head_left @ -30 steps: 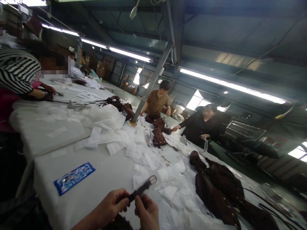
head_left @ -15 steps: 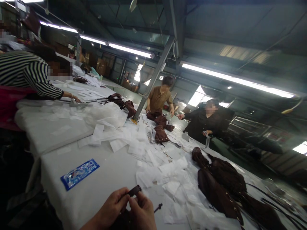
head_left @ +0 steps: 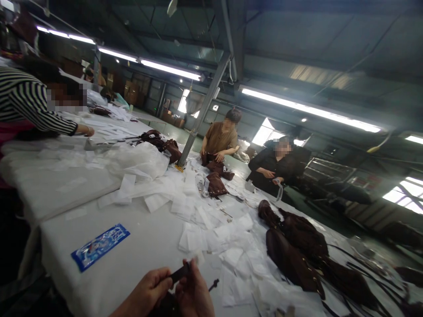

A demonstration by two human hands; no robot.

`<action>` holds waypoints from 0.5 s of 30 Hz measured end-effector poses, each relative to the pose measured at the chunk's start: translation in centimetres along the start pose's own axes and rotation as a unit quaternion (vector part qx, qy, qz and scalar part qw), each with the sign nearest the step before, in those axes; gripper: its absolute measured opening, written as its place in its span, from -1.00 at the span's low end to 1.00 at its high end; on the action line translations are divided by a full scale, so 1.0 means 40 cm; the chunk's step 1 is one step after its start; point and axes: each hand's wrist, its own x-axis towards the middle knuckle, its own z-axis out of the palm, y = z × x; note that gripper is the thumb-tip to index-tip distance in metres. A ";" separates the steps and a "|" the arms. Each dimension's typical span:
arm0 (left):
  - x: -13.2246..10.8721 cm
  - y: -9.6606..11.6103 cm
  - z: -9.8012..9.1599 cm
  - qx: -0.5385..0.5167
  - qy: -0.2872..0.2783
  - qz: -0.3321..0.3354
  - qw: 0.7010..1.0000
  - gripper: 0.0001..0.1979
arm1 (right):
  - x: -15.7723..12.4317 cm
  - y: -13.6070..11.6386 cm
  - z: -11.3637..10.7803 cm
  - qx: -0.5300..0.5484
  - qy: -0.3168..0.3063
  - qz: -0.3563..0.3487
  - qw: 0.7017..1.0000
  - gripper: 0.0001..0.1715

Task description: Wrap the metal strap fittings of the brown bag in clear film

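At the bottom of the head view, my left hand (head_left: pixel 149 288) pinches one end of a short dark strap (head_left: pixel 179 274). My right hand (head_left: pixel 194 288) has its thumb and fingers closed on the strap's other end. Below my hands is a dark brown piece, mostly hidden by them and cut off by the frame edge. A dark cord with a knotted tip (head_left: pixel 214 285) sticks out to the right of my right hand. On the white table (head_left: pixel 132 237), a blue-and-white packet (head_left: pixel 101 246) lies to the left, apart from my hands.
White paper pieces (head_left: pixel 198 237) litter the table's middle. Dark brown drawstring bags (head_left: pixel 291 259) with long cords lie at right. A slanted metal post (head_left: pixel 205 114) stands beyond. Co-workers in striped (head_left: pixel 31 103), brown (head_left: pixel 218 136) and black (head_left: pixel 274 165) tops stand around the table.
My hands have moved slightly apart, exposing more of the strap between them. The brown-topped co-worker's hands are now on a brown bag; the black-topped one has drawn an arm back. My view has shifted slightly.
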 end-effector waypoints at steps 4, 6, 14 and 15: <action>0.006 0.000 0.008 0.078 0.048 0.001 0.996 -0.68 | 0.009 0.006 -0.011 -0.149 0.036 -0.161 0.975 -0.51; 0.013 0.005 0.018 0.105 0.067 0.021 0.992 -0.71 | 0.016 0.025 -0.023 -0.268 0.027 -0.230 0.935 -0.49; 0.012 0.019 -0.002 0.050 0.029 0.043 0.997 -0.68 | 0.040 0.069 -0.054 -0.429 0.044 -0.293 0.853 -0.44; 0.005 0.015 -0.017 0.049 0.024 0.047 0.997 -0.68 | 0.040 0.055 -0.052 -0.430 0.053 -0.290 0.853 -0.44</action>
